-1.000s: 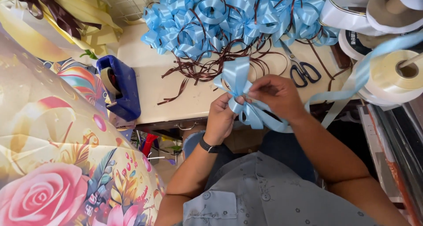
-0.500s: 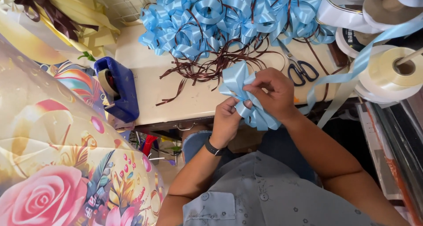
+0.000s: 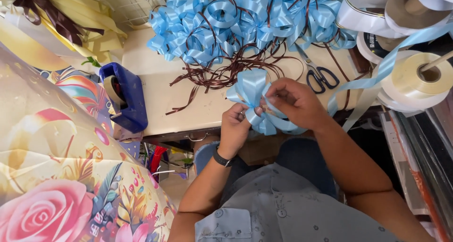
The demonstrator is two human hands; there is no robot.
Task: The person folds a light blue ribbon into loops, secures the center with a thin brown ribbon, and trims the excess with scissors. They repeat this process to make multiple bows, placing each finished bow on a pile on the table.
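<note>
While the head view looked down past a grey shirt, both hands met over the near edge of the table (image 3: 188, 110), closed on a half-made light blue bow (image 3: 252, 93). The left hand (image 3: 234, 126) pinched the bow's centre from below, fingers narrow around the gathered loops. The right hand (image 3: 292, 103) gripped the ribbon (image 3: 377, 74) beside that centre, and the ribbon ran up and right from it to a spool (image 3: 420, 79) off the table's right end. Scissors (image 3: 321, 77) lay on the table just beyond the right hand. Brown strands (image 3: 226, 72) sprawled across the table's middle, and a pile of bows (image 3: 245, 20) filled its far side. A blue tape dispenser (image 3: 125, 98) sat at the table's left end.

By my judgement, the looping step was in hand: loops were being stacked and held at the centre. A next move would call for the left pinch staying tight while the right folded another loop or bound the middle.
</note>
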